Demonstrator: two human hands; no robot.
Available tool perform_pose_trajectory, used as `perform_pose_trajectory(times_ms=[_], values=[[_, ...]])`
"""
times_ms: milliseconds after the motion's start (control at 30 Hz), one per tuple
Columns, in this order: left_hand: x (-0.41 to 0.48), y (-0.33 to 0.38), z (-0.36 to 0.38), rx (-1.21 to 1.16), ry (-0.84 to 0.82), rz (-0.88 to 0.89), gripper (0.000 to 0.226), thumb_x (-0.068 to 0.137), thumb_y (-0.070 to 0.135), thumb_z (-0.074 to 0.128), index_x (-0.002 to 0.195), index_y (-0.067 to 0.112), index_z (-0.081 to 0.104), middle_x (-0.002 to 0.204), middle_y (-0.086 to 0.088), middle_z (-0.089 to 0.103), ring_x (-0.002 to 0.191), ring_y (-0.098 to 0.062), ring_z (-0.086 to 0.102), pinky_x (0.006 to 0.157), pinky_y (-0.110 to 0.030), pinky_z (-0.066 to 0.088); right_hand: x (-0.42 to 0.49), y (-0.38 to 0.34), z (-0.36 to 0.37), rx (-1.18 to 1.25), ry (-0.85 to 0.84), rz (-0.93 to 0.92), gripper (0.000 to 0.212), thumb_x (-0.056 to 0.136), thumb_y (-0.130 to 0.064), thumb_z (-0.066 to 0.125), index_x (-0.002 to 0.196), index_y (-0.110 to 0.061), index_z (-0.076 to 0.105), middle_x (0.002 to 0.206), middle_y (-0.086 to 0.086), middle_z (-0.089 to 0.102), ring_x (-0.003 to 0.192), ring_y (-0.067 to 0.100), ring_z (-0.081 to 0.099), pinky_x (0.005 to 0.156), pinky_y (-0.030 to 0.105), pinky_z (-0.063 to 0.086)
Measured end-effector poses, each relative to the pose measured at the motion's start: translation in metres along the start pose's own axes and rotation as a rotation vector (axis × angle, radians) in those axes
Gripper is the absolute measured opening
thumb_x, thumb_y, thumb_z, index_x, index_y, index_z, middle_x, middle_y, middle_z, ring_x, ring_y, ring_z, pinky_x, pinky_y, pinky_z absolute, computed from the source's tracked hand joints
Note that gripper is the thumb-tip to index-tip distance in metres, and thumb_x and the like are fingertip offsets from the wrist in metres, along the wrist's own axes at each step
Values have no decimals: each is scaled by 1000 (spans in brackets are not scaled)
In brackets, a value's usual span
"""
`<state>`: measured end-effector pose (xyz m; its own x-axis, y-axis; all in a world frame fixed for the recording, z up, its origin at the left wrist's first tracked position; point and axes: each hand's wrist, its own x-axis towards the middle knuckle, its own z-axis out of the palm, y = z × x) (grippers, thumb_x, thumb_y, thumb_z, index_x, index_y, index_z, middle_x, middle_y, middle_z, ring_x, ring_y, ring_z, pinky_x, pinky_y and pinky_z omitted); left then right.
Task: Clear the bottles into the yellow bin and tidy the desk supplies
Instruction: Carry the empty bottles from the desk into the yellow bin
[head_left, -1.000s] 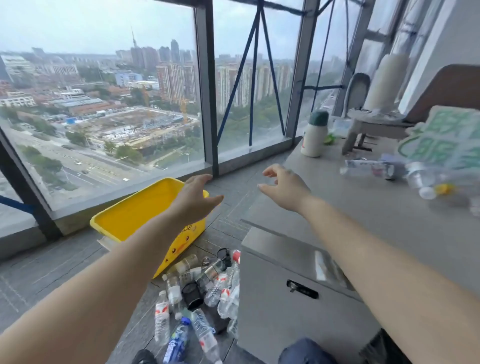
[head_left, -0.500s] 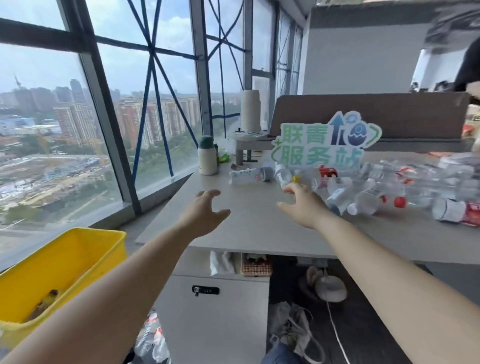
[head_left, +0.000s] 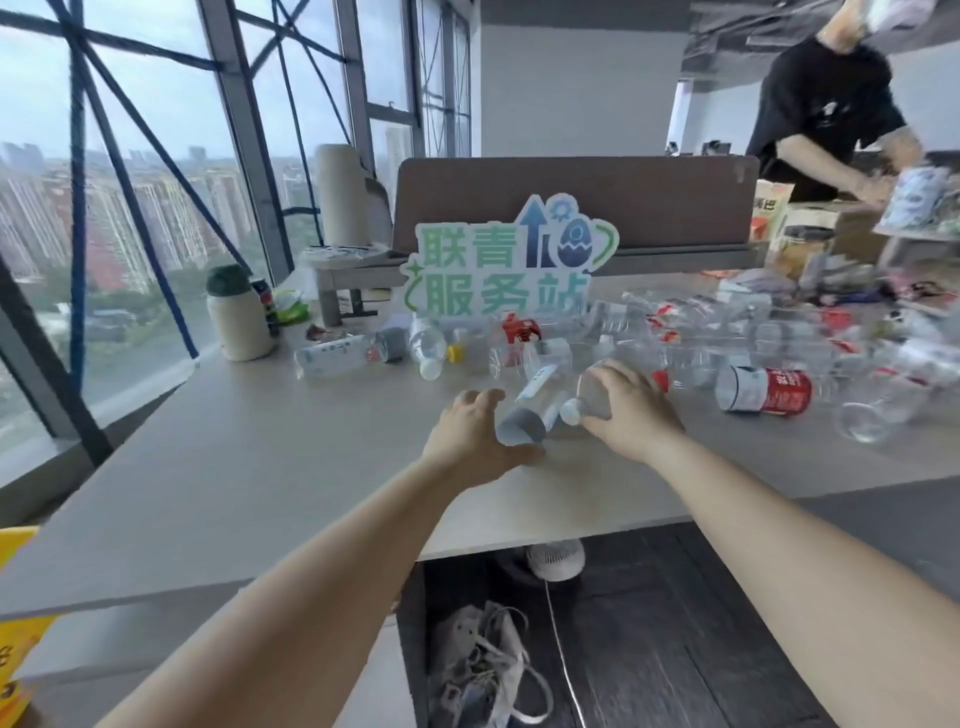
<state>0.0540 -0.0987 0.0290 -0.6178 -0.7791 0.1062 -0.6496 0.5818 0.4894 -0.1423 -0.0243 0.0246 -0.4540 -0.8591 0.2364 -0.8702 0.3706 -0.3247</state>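
Note:
A heap of several clear plastic bottles (head_left: 691, 343) lies across the grey desk (head_left: 249, 467), some with red labels. My left hand (head_left: 475, 439) curls around the grey-capped end of a clear bottle (head_left: 535, 402) at the heap's near edge. My right hand (head_left: 631, 405) closes over a white-capped clear bottle (head_left: 589, 397) beside it. Only a corner of the yellow bin (head_left: 15, 623) shows at the far left, below the desk edge.
A green-and-white sign (head_left: 509, 260) stands behind the bottles. A cream flask with a green lid (head_left: 236, 314) and a small riser shelf (head_left: 348, 270) sit at the back left. Another person (head_left: 826, 109) works at the far right. A bag (head_left: 483, 670) and fan lie under the desk.
My view swung from the yellow bin and floor up to the desk. Both hands, empty and spread before, have reached the bottle heap and each closed around a bottle.

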Motion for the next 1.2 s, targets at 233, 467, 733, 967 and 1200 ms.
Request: perform_pose_trajectory(times_ms=[233, 467, 733, 967, 1200], values=[[34, 1, 29, 0, -38, -89, 78, 74, 47, 73, 137, 25, 32, 134, -4, 39, 116, -26, 50, 89, -39, 48, 27, 22, 15, -123, -104, -20, 78, 86, -35, 59, 150, -30, 16, 160, -6, 9, 148, 24, 1, 116, 38, 15], [13, -29, 5, -117, 141, -75, 68, 71, 34, 76, 129, 24, 43, 129, -4, 45, 114, -25, 49, 90, -36, 46, 11, 2, 11, -122, -99, -46, 68, 78, -20, 65, 139, -30, 36, 137, 4, 29, 123, 30, 29, 100, 34, 33], [-91, -76, -48, -148, 326, -71, 62, 71, 24, 77, 126, 20, 48, 121, -1, 46, 110, -22, 47, 87, -29, 39, -55, -73, 17, -157, -178, -311, 65, 74, -23, 68, 130, -24, 36, 142, -3, 33, 134, 25, 24, 109, 36, 28], [-208, -147, -120, -116, 602, -206, 57, 71, 22, 78, 123, 20, 52, 112, 2, 44, 105, -23, 50, 89, -39, 47, -100, -196, 37, 104, -91, -587, 70, 81, -42, 66, 140, -30, 31, 147, -4, 33, 137, 24, 29, 104, 39, 37], [-328, -230, -190, -57, 906, -345, 59, 71, 17, 80, 123, 20, 53, 114, 3, 45, 103, -17, 47, 88, -39, 49, -133, -360, 57, 541, -19, -805, 71, 75, -47, 74, 134, -24, 42, 135, 0, 48, 122, 22, 46, 98, 37, 42]])
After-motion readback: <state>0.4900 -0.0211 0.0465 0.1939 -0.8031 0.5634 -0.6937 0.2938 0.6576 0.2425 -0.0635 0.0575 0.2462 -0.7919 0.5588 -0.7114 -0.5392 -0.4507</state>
